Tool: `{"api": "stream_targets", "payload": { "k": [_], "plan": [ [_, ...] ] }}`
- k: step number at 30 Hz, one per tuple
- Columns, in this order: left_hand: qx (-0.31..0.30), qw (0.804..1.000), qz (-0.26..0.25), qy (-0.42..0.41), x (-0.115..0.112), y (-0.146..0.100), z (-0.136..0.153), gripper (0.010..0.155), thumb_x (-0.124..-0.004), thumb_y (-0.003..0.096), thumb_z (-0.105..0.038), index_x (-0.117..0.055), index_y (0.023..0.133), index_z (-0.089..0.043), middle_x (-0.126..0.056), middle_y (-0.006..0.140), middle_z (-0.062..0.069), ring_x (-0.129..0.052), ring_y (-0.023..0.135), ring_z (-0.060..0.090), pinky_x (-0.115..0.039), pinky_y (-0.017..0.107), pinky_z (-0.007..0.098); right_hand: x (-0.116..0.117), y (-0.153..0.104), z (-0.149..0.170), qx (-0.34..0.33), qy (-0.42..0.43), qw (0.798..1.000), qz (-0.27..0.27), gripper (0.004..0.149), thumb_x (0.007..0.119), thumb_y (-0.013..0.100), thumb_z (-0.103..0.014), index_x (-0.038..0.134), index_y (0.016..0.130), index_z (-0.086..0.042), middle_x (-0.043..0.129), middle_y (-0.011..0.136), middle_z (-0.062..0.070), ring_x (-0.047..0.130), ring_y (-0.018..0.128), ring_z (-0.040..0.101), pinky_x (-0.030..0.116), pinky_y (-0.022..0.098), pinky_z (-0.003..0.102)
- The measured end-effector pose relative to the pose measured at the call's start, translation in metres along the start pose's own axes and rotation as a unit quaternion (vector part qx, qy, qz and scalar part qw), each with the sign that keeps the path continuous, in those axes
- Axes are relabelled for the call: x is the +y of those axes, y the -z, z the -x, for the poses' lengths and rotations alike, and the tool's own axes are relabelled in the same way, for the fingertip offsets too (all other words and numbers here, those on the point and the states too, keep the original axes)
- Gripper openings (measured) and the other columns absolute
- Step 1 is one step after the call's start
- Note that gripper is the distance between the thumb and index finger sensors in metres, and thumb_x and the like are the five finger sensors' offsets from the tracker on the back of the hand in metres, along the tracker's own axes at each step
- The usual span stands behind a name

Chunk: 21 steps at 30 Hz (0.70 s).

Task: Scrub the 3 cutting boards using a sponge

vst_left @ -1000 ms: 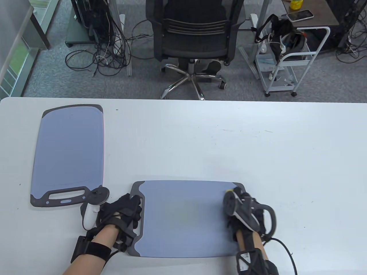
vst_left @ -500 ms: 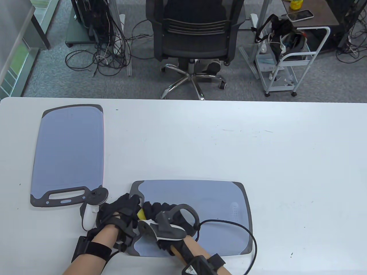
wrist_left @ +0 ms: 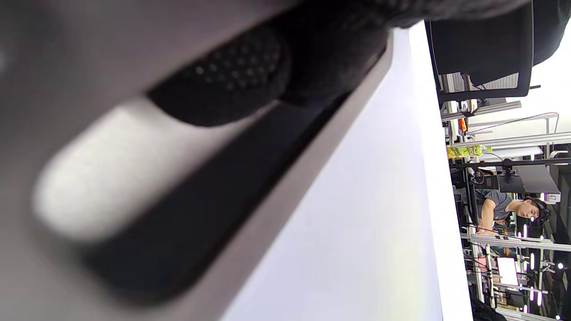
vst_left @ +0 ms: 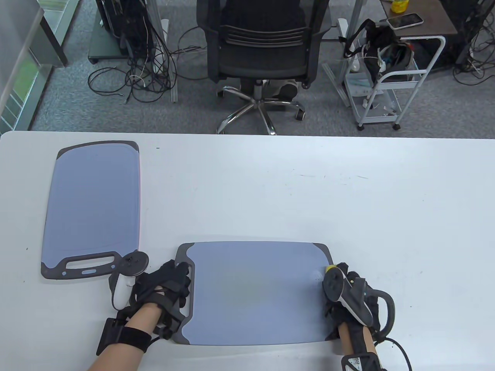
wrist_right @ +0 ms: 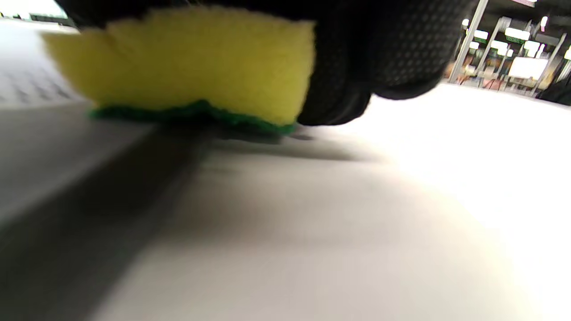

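A blue-grey cutting board [vst_left: 255,293] with dark ends lies near the table's front edge. My left hand [vst_left: 180,278] holds its handle end; in the left wrist view a gloved fingertip [wrist_left: 232,76] pokes into the handle slot [wrist_left: 169,232]. My right hand [vst_left: 342,272] sits at the board's right edge, gripping a yellow sponge [vst_left: 329,267]. In the right wrist view the sponge [wrist_right: 187,62] presses its green underside flat on the board, with gloved fingers [wrist_right: 392,44] curled round its side. A second cutting board [vst_left: 93,208] lies at the far left, untouched. Only two boards are in view.
The white table [vst_left: 348,201] stretches bare to the right and behind the near board. Past its far edge stand an office chair [vst_left: 263,42], a white cart [vst_left: 390,85] and floor cables. A person sits far off in the left wrist view.
My right hand swept the sponge from the board's right end across to the left end beside my left hand, then back to the right edge. The left hand stayed on the handle.
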<state>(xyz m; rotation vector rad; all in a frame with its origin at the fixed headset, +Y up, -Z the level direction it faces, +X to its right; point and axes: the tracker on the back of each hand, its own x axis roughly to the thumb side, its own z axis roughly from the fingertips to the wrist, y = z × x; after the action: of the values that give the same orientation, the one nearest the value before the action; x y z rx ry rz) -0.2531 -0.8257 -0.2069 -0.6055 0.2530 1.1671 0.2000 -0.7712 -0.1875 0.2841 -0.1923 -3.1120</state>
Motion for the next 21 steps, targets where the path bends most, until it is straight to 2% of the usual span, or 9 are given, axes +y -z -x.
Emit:
{"api": "stream_targets", "payload": {
  "k": [2,3,5,8,10,12,14,16,21],
  "plan": [
    [0.000,1.000,0.001,-0.002,0.000,0.000,0.000,0.054,-0.065,0.0603,-0.053,-0.063,0.096,-0.013,-0.093,0.067,-0.007,-0.105,0.034,-0.001,-0.102,0.028,0.025,-0.004,-0.002,-0.036,-0.054,-0.035,0.998,0.022,0.067,0.075,0.050,-0.051,0.068,0.102,-0.009,0.082,0.082,0.016,0.090,0.057,0.027,0.079,0.046,0.045],
    [0.000,1.000,0.000,-0.002,0.000,0.000,0.000,0.054,-0.065,0.0603,-0.053,-0.063,0.096,-0.013,-0.093,0.067,-0.007,-0.105,0.034,-0.002,-0.102,0.028,0.025,-0.005,-0.003,-0.055,-0.110,-0.035,0.993,0.017,0.067,0.073,0.051,-0.053,0.066,0.102,-0.010,0.082,0.082,0.015,0.091,0.057,0.025,0.080,0.046,0.044],
    [0.000,1.000,0.000,-0.001,0.000,0.000,0.001,0.054,-0.065,0.0603,-0.053,-0.063,0.096,-0.013,-0.093,0.067,-0.007,-0.105,0.034,-0.002,-0.102,0.028,0.025,-0.008,-0.017,-0.110,-0.185,-0.018,0.982,0.033,0.068,0.074,0.050,-0.053,0.067,0.102,-0.011,0.082,0.082,0.015,0.090,0.057,0.025,0.079,0.046,0.044],
    [0.000,1.000,0.001,-0.003,0.000,0.000,0.001,0.054,-0.065,0.0601,-0.053,-0.063,0.096,-0.013,-0.093,0.066,-0.007,-0.105,0.034,-0.002,-0.102,0.028,0.025,-0.012,-0.057,-0.214,-0.358,-0.023,0.933,0.036,0.068,0.074,0.049,-0.054,0.066,0.103,-0.012,0.081,0.082,0.014,0.090,0.058,0.025,0.080,0.046,0.044],
    [0.001,1.000,0.003,-0.006,0.001,0.000,0.001,0.054,-0.065,0.0599,-0.053,-0.063,0.096,-0.014,-0.093,0.066,-0.008,-0.105,0.034,-0.002,-0.102,0.028,0.025,-0.012,-0.076,-0.249,-0.417,-0.040,0.907,0.049,0.068,0.073,0.049,-0.056,0.065,0.103,-0.015,0.081,0.083,0.012,0.091,0.058,0.023,0.080,0.047,0.042],
    [0.004,1.000,0.005,-0.015,0.002,0.000,0.003,0.053,-0.065,0.0597,-0.053,-0.063,0.096,-0.014,-0.093,0.066,-0.008,-0.104,0.033,-0.002,-0.102,0.029,0.025,-0.011,-0.085,-0.267,-0.434,-0.048,0.897,0.066,0.069,0.073,0.048,-0.056,0.067,0.102,-0.014,0.083,0.081,0.012,0.091,0.057,0.023,0.081,0.046,0.042],
    [0.008,1.000,0.009,-0.026,0.002,0.000,0.004,0.053,-0.065,0.0597,-0.053,-0.063,0.096,-0.015,-0.093,0.066,-0.008,-0.104,0.034,-0.002,-0.102,0.029,0.025,-0.012,-0.078,-0.255,-0.420,-0.057,0.904,0.057,0.068,0.071,0.049,-0.058,0.064,0.104,-0.019,0.081,0.084,0.009,0.090,0.059,0.021,0.080,0.047,0.041],
    [0.007,1.000,0.008,-0.025,0.002,0.001,0.004,0.053,-0.065,0.0599,-0.054,-0.063,0.096,-0.015,-0.093,0.066,-0.009,-0.104,0.033,-0.002,-0.102,0.029,0.025,-0.011,-0.062,-0.223,-0.366,-0.046,0.928,0.062,0.067,0.073,0.048,-0.056,0.065,0.103,-0.018,0.082,0.083,0.010,0.091,0.058,0.023,0.080,0.046,0.042],
    [0.008,0.999,0.007,-0.033,0.002,0.001,0.004,0.053,-0.064,0.0602,-0.054,-0.062,0.096,-0.015,-0.093,0.066,-0.009,-0.104,0.034,-0.003,-0.102,0.030,0.025,-0.002,-0.025,-0.085,-0.172,-0.040,0.983,0.044,0.067,0.073,0.049,-0.055,0.065,0.103,-0.017,0.082,0.083,0.011,0.091,0.058,0.024,0.080,0.046,0.043]
  ]
}}
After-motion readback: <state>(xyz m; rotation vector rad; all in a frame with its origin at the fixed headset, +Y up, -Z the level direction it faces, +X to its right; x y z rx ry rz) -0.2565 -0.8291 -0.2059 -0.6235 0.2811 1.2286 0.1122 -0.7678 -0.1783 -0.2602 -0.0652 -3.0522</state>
